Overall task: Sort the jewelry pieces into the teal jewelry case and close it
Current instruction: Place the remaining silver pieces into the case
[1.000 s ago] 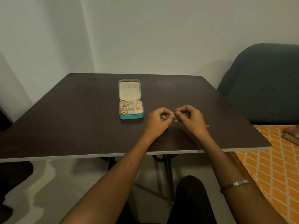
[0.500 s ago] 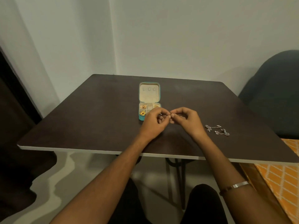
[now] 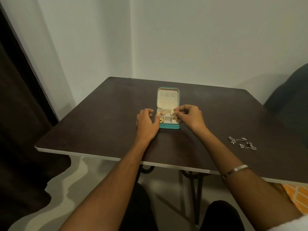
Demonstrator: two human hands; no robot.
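Observation:
The teal jewelry case [image 3: 169,126] lies open on the dark table [image 3: 103,117], its cream lid [image 3: 168,99] flat behind the tray. Gold pieces [image 3: 161,112] fill the left compartments. My right hand [image 3: 190,116] is over the tray's right side, its fingertips pinched on a small silver earring [image 3: 174,116] above a right compartment. My left hand [image 3: 147,125] rests on the table against the case's left side, fingers curled and holding nothing. A pair of silver drop earrings [image 3: 242,143] lies on the table to the right.
The table's near edge [image 3: 100,156] runs just below my wrists. A dark sofa [image 3: 290,97] stands at the far right and an orange patterned cloth [image 3: 296,195] lies below it. A dark curtain [image 3: 15,114] hangs on the left.
Both hands moved forward from the table's middle to the case. They came apart: the right hand carried the small earring over the tray and the left settled beside the case.

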